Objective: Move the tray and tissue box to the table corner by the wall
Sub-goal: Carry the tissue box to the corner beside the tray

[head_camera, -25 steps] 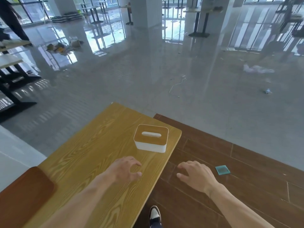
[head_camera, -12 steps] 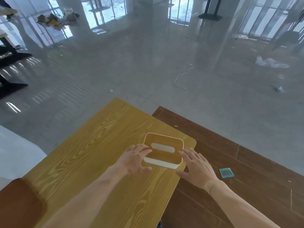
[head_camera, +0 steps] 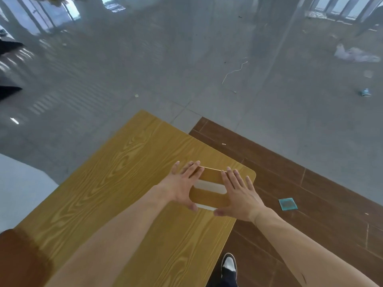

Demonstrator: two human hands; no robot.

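Both hands are spread flat-fingered and pressed against the two short sides of the tissue box (head_camera: 209, 186), clasping it between them. The left hand (head_camera: 182, 183) covers the box's left side, fingers pointing toward the table's far edge and thumb curled round the near left corner. The right hand (head_camera: 238, 193) mirrors it on the right side, thumb stretched along the near edge of the box. Whether the box is resting on the table or raised just off it cannot be told.

The box has a wood-coloured top with a pale slot across its middle and white sides showing at the near edge. It sits close to the far right corner of the table (head_camera: 116, 183), a yellow wood-grain surface with rounded corners.

At the near left corner of the table lies the tray (head_camera: 18, 257), reddish brown and only partly in view, well apart from the box.

Beyond the table's right edge is a dark brown plank floor (head_camera: 310, 183) with a small teal square (head_camera: 287, 204) lying on it, and a shoe (head_camera: 229, 266) shows below the near edge.
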